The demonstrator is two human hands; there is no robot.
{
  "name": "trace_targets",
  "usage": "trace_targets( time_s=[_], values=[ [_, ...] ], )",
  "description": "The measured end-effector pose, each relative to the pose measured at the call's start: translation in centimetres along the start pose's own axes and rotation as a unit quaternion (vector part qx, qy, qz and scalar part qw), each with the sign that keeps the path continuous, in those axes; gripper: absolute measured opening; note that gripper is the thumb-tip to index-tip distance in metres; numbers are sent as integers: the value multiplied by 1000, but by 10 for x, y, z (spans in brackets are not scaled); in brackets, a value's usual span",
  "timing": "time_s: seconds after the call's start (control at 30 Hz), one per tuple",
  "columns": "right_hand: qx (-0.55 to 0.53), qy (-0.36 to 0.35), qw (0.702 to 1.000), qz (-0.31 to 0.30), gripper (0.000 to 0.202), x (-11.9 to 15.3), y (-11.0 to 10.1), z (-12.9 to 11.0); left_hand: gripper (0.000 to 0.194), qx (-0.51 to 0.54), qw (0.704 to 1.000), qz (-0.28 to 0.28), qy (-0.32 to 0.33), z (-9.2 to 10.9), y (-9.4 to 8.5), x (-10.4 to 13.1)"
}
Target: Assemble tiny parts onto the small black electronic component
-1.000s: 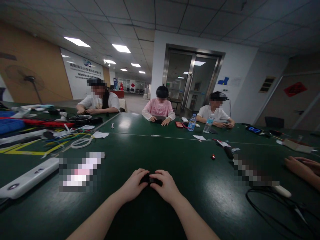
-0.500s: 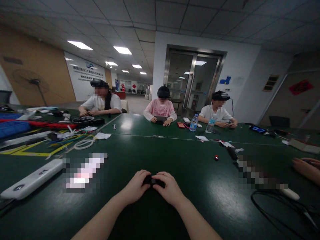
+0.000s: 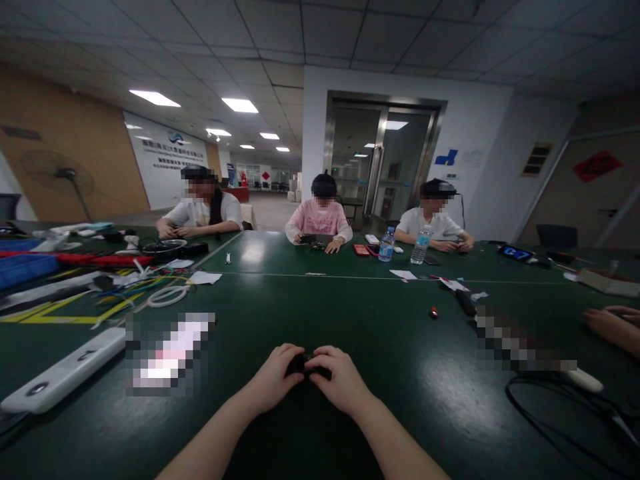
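Close in front of me, my left hand [image 3: 278,375] and my right hand [image 3: 341,377] meet over the dark green table [image 3: 310,440]. Between their fingertips is a small black object [image 3: 299,363], mostly covered by the fingers, so its kind does not show. The left fingers curl round its left side, with the thumb below. On the other side, the right thumb and fingers pinch its right end. A blurred-out bright phone-like slab [image 3: 175,350] lies to the left of my hands.
A white power strip [image 3: 65,370] lies at left, near coiled cable [image 3: 167,295] and blue trays [image 3: 25,270]. Two water bottles [image 3: 387,245] stand across the table. A small red item [image 3: 433,312] and black cable [image 3: 540,420] lie at right. Several people sit around, one hand [image 3: 607,327] at far right.
The view has shifted slightly. My fingers have moved a little on the black object, and the right hand's grip looks narrower. The person opposite has shifted the dark thing in their hands.
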State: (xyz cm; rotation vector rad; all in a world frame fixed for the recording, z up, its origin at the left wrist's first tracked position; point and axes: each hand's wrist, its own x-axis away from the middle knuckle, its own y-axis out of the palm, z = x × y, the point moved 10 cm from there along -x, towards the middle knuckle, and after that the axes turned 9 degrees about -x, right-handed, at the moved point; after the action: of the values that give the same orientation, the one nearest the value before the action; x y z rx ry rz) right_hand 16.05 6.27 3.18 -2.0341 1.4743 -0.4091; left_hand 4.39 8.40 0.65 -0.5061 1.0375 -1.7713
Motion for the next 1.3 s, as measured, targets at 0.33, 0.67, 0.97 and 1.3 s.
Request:
trace_targets(
  time_s=[0.33, 0.67, 0.97, 1.3],
  values=[
    [11, -17, 1000, 14, 23, -5, 2, 4, 39, -7, 1000, 7, 1, 7, -4, -1],
    [2, 1, 1000, -2, 21, -1, 1, -1, 39, -8, 1000, 3, 4, 6, -3, 0],
    [-17, 4, 1000, 21, 43, -3, -2, 5, 39, 7, 1000, -5, 8, 9, -5, 1],
    [-7, -18, 1000, 23, 38, -5, 0, 5, 40, -1, 1000, -5, 4, 11, -6, 1]
  ],
)
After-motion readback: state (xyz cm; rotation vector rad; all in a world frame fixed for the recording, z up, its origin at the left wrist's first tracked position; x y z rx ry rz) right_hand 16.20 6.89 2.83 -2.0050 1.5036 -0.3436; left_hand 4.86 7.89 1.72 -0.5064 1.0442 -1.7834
